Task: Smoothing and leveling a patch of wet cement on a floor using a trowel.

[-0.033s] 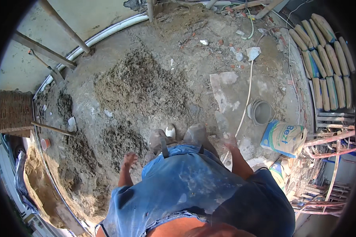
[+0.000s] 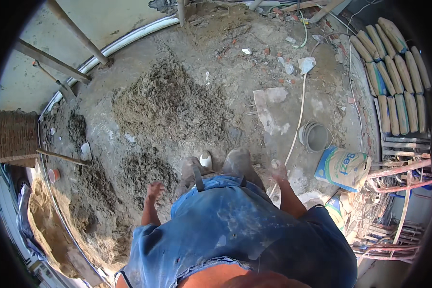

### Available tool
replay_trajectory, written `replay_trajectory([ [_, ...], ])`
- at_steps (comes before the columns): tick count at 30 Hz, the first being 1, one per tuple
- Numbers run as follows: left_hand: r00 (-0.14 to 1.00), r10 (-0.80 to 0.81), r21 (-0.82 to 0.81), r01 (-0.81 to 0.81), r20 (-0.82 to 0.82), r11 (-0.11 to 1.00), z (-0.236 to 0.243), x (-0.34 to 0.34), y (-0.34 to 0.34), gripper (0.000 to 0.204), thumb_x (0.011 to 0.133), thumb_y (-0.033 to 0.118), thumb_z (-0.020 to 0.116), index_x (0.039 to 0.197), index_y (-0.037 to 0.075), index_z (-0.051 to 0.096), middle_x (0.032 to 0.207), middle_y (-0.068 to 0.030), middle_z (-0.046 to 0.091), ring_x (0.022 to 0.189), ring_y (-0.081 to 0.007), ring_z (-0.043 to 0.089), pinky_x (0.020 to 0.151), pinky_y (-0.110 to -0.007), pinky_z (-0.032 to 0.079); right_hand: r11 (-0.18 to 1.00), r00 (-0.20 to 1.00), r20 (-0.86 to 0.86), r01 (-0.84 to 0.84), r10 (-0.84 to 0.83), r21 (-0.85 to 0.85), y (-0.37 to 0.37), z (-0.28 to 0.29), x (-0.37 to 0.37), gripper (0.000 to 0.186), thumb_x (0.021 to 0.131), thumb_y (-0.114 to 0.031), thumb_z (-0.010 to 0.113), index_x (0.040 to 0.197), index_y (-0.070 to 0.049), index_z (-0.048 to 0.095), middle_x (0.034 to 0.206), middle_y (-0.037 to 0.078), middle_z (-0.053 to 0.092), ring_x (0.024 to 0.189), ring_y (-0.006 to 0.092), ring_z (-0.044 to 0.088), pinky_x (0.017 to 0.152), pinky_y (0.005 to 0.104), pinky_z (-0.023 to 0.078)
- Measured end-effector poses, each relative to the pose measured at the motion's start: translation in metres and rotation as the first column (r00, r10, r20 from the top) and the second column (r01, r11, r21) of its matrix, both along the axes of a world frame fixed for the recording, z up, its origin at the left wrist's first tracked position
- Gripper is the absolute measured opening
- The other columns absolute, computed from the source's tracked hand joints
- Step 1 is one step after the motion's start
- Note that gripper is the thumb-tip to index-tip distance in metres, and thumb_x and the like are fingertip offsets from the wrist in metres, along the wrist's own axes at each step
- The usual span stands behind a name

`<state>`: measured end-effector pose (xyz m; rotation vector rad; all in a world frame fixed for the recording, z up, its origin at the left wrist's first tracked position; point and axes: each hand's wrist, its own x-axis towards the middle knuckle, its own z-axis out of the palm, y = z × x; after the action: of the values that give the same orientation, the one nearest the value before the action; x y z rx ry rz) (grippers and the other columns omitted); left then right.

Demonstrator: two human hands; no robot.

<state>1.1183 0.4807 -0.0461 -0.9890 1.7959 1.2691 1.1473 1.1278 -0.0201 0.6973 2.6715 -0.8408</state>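
Note:
My left hand [image 2: 154, 190] hangs over the floor beside my left leg, fingers somewhat apart and nothing in them. On the other side, my right hand [image 2: 278, 171] is held low with its fingers curled; a small pale patch shows at them, too small to name. A long-handled shovel [image 2: 301, 103] stretches away from me, its pale blade far off. Its handle passes behind my right wrist, and I cannot see a grip on it. Ahead of my feet lies a large heap of wet grey mortar [image 2: 170, 98], with a smaller mound [image 2: 146, 175] near my left hand.
A grey bucket [image 2: 318, 138] stands at the right, beside a blue and beige cement bag [image 2: 343, 169]. More bags [image 2: 393, 72] are stacked at the far right, above metal bars [image 2: 398, 168]. Another shovel [image 2: 65, 157] lies at the left. Wooden props [image 2: 77, 33] lean at the upper left.

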Motion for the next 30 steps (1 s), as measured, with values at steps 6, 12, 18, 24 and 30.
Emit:
replay_trajectory([
  [6,0.966,0.186,0.089,-0.172,-0.182,0.981,0.001,-0.131,0.018,0.028,0.096,0.028,0.059,0.117,0.011,0.064,0.091,-0.0011,0.071,0.065,-0.0106,0.061,0.052,-0.026,0.043,0.923,0.903,0.325,0.348,-0.282,-0.165,0.013,-0.014,-0.047,0.035,0.075,-0.029,0.079,0.078,0.004,0.067,0.069,0.014,0.066,0.057,0.0255,0.066,0.052,0.0392,0.052],
  [12,0.992,-0.013,0.039,0.018,-0.127,0.999,-0.005,-0.211,0.092,0.034,0.096,0.034,0.060,0.119,0.010,0.065,0.099,-0.0051,0.073,0.077,-0.0157,0.068,0.060,-0.028,0.049,0.998,0.970,0.238,-0.038,0.048,-0.048,0.026,-0.049,-0.089,0.039,0.090,-0.031,0.068,0.072,0.002,0.065,0.062,0.011,0.063,0.053,0.0218,0.061,0.050,0.0382,0.047],
  [18,0.995,-0.085,0.012,0.085,0.044,0.996,-0.017,-0.261,0.161,0.040,0.095,0.028,0.059,0.120,-0.003,0.064,0.101,-0.0140,0.072,0.089,-0.0242,0.071,0.072,-0.034,0.058,0.971,0.886,0.451,0.005,0.105,-0.238,0.061,-0.101,-0.213,0.037,0.090,-0.030,0.056,0.088,0.003,0.071,0.088,0.026,0.071,0.090,0.0370,0.072,0.080,0.0441,0.056],
  [24,0.929,-0.288,0.249,0.229,0.234,0.941,-0.008,-0.343,0.231,0.031,0.092,0.018,0.061,0.113,-0.005,0.066,0.099,-0.0135,0.071,0.088,-0.0217,0.071,0.073,-0.035,0.060,0.942,0.880,0.472,0.200,-0.051,-0.271,0.159,-0.065,-0.420,0.032,0.073,-0.023,0.073,0.091,0.004,0.069,0.075,0.020,0.070,0.069,0.0287,0.070,0.067,0.0417,0.055],
  [30,0.983,-0.178,0.162,0.171,0.034,0.972,0.110,-0.489,0.320,0.045,0.096,0.028,0.061,0.129,-0.002,0.057,0.117,-0.0199,0.067,0.100,-0.0259,0.068,0.084,-0.036,0.056,0.843,0.890,0.429,0.110,0.152,-0.527,0.161,0.047,-0.613,0.056,0.078,-0.036,0.075,0.114,0.004,0.062,0.086,0.019,0.070,0.072,0.0324,0.069,0.071,0.0412,0.056],
])
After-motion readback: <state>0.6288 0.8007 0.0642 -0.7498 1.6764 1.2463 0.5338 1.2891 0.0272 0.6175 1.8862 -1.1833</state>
